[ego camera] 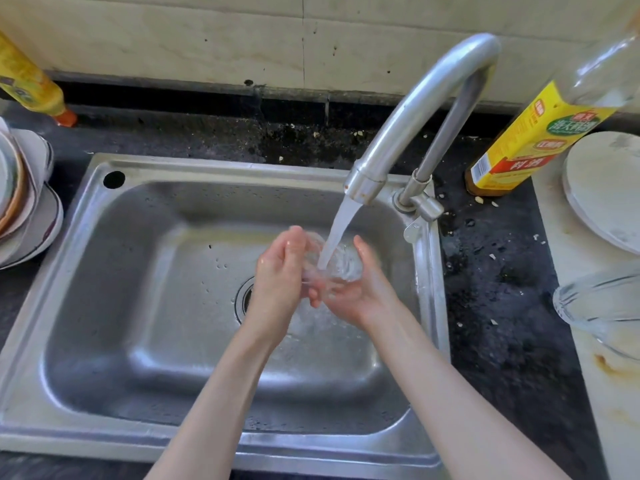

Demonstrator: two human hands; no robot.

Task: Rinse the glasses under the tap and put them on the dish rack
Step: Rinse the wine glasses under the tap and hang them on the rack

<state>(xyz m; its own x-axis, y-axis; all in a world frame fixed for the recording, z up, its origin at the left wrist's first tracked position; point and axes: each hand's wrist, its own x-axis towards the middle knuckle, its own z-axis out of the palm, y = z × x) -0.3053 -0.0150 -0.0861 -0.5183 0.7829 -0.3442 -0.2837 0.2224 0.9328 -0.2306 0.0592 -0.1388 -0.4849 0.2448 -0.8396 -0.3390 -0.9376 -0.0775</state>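
Observation:
A clear glass (341,261) is held over the steel sink (138,258), right under the stream of water falling from the curved metal tap (426,109). My left hand (280,271) wraps its left side with fingers curled. My right hand (360,289) cups it from below and the right, palm up. Water pours into the glass and splashes off it. At the right edge a second clear glass (595,306) lies on the pale surface.
A stack of bowls and plates (24,199) stands left of the sink. A yellow bottle (31,81) is at the back left. A yellow-labelled bottle (533,140) and a white round plate (606,188) are to the right, on the dark speckled counter (502,289).

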